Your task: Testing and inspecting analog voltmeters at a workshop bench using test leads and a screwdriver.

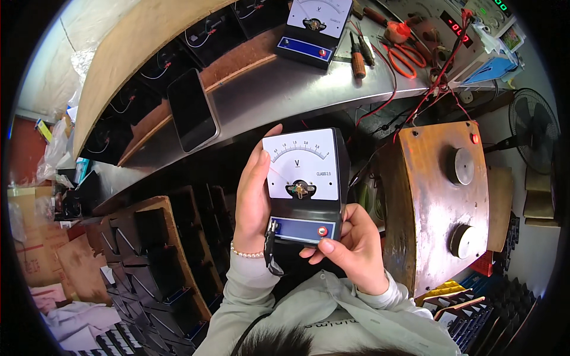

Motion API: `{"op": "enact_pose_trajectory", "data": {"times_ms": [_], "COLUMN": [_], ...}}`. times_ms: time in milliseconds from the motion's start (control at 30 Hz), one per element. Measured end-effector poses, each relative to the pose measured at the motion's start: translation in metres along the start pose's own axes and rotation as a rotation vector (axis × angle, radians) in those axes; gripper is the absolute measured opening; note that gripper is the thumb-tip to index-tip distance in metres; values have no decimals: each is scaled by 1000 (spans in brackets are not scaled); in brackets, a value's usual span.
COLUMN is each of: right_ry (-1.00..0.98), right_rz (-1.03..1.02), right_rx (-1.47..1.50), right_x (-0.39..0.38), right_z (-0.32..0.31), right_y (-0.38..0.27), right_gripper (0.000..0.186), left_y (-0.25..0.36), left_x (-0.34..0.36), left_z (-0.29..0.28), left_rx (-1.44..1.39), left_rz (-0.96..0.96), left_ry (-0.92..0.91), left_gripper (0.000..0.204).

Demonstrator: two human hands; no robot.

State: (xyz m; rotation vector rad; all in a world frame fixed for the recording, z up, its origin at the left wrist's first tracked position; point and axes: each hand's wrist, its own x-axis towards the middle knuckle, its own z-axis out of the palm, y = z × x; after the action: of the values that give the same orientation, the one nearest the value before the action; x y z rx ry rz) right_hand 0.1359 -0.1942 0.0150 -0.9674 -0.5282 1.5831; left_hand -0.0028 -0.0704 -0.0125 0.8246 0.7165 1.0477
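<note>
An analog panel voltmeter, with a white dial, black case and blue terminal strip, is held up in front of me, its dial facing me. My left hand grips its left side, fingers reaching behind the case. My right hand is closed on the lower right corner, thumb by the front edge just below the red terminal. The brass movement shows through the dial's cutout. From the strip's left end hangs a black piece; I cannot tell what it is.
Another voltmeter stands on the metal bench ahead. Nearby lie a screwdriver, orange-handled scissors and red wires. A phone-like black slab rests left. A wooden box with two metal knobs stands right; stacked black cases fill the lower left.
</note>
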Motion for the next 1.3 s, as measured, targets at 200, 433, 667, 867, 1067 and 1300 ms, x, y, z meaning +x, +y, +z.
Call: {"op": "enact_pose_trajectory", "data": {"times_ms": [200, 433, 667, 867, 1067, 1300], "right_ry": [-24, -4, -3, 9, -14, -15], "right_rz": [22, -43, -45, -39, -4, -27], "right_rx": [72, 13, 13, 28, 127, 134], "right_x": [-3, -4, -5, -5, -5, -5], "right_z": [3, 4, 4, 7, 6, 2], "right_y": [0, 4, 4, 3, -1, 0], "right_gripper": [40, 41, 44, 45, 41, 41], "left_y": [2, 4, 3, 1, 1, -3], "left_x": [-1, -3, -4, -2, -1, -1], "left_z": [-2, 3, 3, 2, 2, 5], "left_rx": [-88, -57, -60, -82, -60, -45], "left_rz": [-38, -98, -105, -157, -171, -169], "left_ry": [-67, -16, -34, -8, -9, -16], "left_gripper": [63, 69, 69, 69, 69, 70]}}
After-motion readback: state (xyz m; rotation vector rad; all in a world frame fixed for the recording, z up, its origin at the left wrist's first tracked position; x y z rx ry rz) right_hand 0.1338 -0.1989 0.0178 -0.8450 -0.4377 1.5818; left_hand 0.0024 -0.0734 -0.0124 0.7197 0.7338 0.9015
